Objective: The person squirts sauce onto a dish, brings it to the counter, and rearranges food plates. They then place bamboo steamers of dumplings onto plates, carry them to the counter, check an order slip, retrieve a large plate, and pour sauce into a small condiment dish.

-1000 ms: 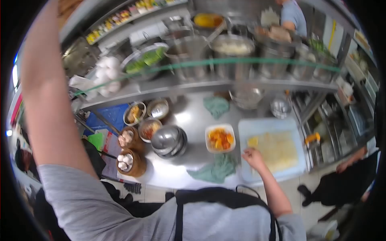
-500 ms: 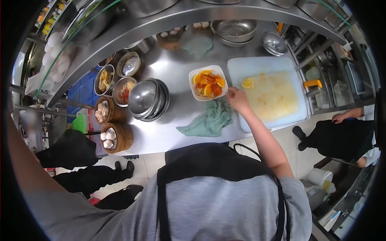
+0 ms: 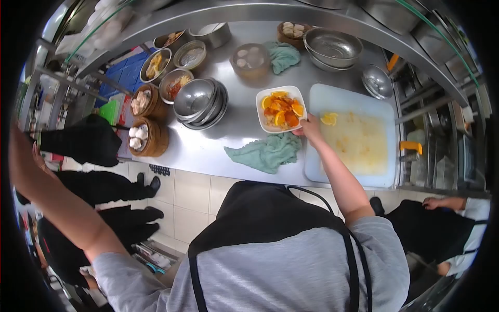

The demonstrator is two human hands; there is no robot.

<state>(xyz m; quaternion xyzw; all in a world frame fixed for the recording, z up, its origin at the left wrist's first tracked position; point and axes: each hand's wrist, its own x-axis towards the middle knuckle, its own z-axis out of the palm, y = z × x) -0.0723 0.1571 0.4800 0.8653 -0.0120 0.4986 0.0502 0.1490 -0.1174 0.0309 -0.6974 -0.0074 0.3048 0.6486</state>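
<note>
My right hand (image 3: 309, 129) grips the lower right corner of a square white bowl (image 3: 259, 108). In the bowl lie glazed orange-brown pieces of food (image 3: 278, 106) with orange slices among them. Whether the bowl is raised off the steel counter is hard to tell. Just below it a crumpled green cloth (image 3: 267, 153) rests on the counter. To the right is a white cutting board (image 3: 358, 140), stained yellow, with citrus slices (image 3: 329, 119) near its upper left. My left arm (image 3: 57, 203) reaches out to the far left, and its hand is lost beyond the dark view edge.
Stacked metal bowls (image 3: 196, 100) stand left of the white bowl, beside bamboo steamers (image 3: 150, 139) with dumplings. Several ingredient pots (image 3: 189, 54) are behind. An overhead steel shelf (image 3: 249, 20) spans the counter. Co-workers in black aprons stand at left and right (image 3: 434, 229).
My right hand has gone from beside the white bowl to holding its corner. My left arm has swung further out and up. The whole view has shifted.
</note>
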